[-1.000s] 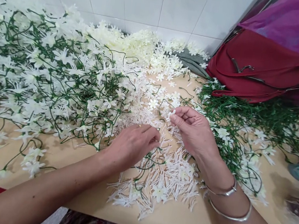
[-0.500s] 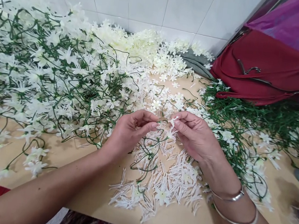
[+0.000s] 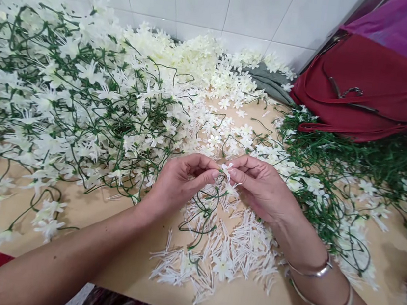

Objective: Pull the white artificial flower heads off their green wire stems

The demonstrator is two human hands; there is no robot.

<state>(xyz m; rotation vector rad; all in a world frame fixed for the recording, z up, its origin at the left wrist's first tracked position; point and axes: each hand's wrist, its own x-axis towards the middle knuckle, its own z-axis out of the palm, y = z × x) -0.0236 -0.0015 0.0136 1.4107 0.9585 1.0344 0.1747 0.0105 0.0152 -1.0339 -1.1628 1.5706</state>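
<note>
Smooth tan tabletop [image 3: 80, 214]; spiky white flower [image 3: 227, 168] between pinching hands

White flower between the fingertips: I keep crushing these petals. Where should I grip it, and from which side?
Probably its narrow base under the petals, from the right, as the right hand does: the white flower fans upward, base facing the green stem in the left hand.

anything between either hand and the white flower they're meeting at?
Nothing visible. The right hand pinches the white flower at its fingertips, and the left hand closes on the green stem right beside it. Loose flowers lie on the table below, not between.
</note>
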